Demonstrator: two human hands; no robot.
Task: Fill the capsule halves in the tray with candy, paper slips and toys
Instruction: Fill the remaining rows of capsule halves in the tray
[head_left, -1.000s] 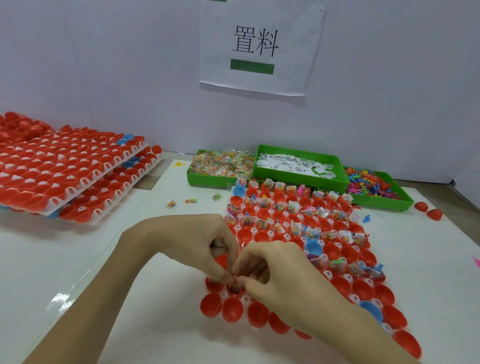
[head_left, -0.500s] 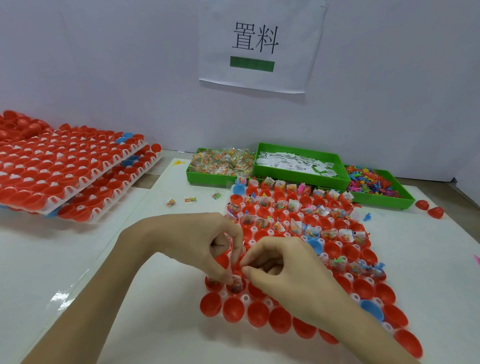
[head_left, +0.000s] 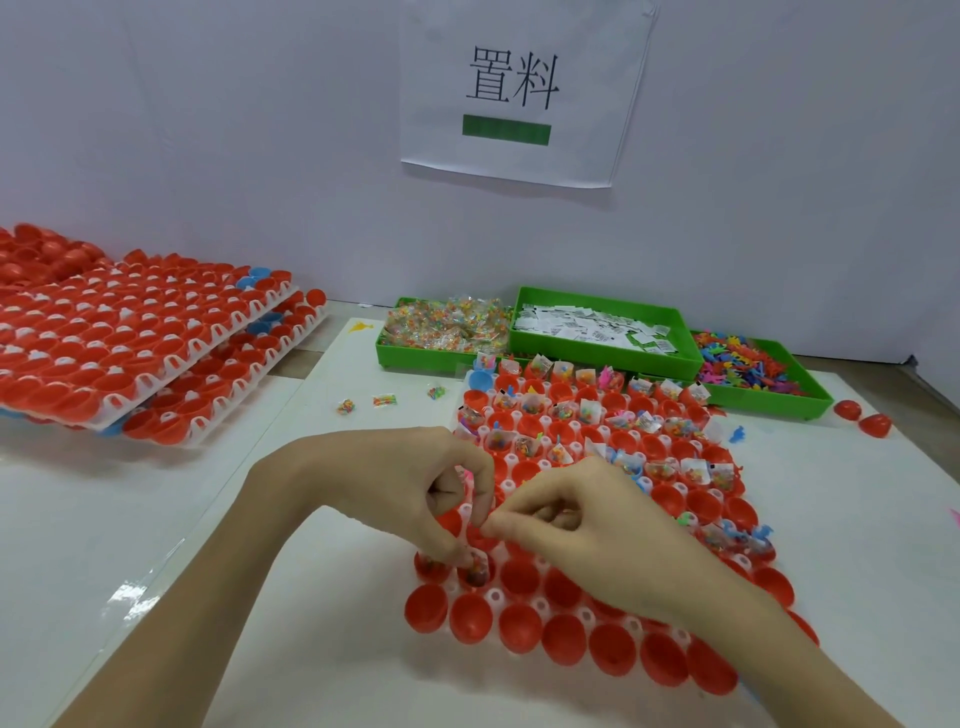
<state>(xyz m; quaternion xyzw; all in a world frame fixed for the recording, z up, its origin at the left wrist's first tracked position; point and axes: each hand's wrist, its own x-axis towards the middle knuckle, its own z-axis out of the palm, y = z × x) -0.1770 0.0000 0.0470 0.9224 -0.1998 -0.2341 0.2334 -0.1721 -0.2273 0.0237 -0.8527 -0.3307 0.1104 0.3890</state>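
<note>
A white tray (head_left: 540, 605) of red capsule halves (head_left: 470, 618) lies in front of me. Its far rows hold candy packets, paper slips and toys, while the near rows are bare. My left hand (head_left: 395, 493) hovers over the tray's near left part with curled fingers and pinches a clear candy packet (head_left: 470, 522). My right hand (head_left: 582, 525) meets it from the right, thumb and forefinger pinched on the same packet. Just below the fingertips another candy packet (head_left: 475, 569) sits in a capsule half.
Three green bins stand behind the tray: candy (head_left: 441, 332), paper slips (head_left: 597, 325) and toys (head_left: 748, 364). Stacked trays of red halves (head_left: 130, 353) fill the left. Loose candy packets (head_left: 384, 400) lie on the table, and two loose red halves (head_left: 862, 415) lie far right.
A candy packet has dropped into a near-row capsule half. Both hands have lifted slightly and their fingertips meet again just above it.
</note>
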